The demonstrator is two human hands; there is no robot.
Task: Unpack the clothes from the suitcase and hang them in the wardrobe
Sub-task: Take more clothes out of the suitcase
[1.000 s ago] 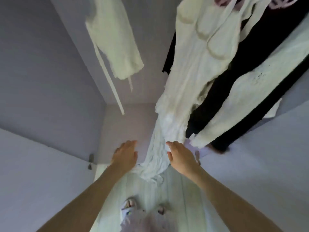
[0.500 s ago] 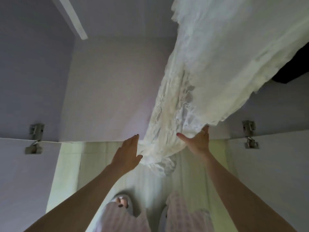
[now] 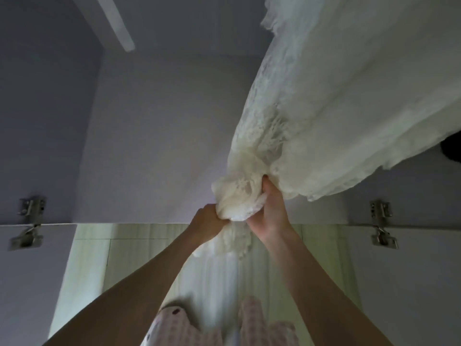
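A view looking down from a person's head into an open wardrobe (image 3: 159, 136) with pale lilac walls. A long white lace dress (image 3: 324, 116) hangs inside, filling the upper right of the wardrobe and slanting down toward its front edge. The hanger and rail are out of sight.

Both hands meet at the dress's hem, just above the wardrobe's front lip. The left hand (image 3: 208, 221) is closed in a fist round the bunched lace from the left. The right hand (image 3: 270, 213) is curled round the same bunch from the right, thumb pressed into the fabric. The two hands sit close together with the gathered hem (image 3: 237, 198) clamped between them. A little loose lace spills below them.

To the right of the dress, a dark garment (image 3: 451, 148) shows at the edge. Metal hinges (image 3: 380, 224) sit on the wardrobe's side panels, left and right. Below the wardrobe lies pale plank floor (image 3: 94, 258), with checked pink trouser legs (image 3: 174, 325) at the bottom. The suitcase is not in view.

The step in hand appears to be tidying a dress already hung: gathering its long hem so it sits inside the wardrobe. The next move likely calls for lifting or tucking the bunch inward, gently, since lace snags and a hard pull could drag the dress off its hanger.
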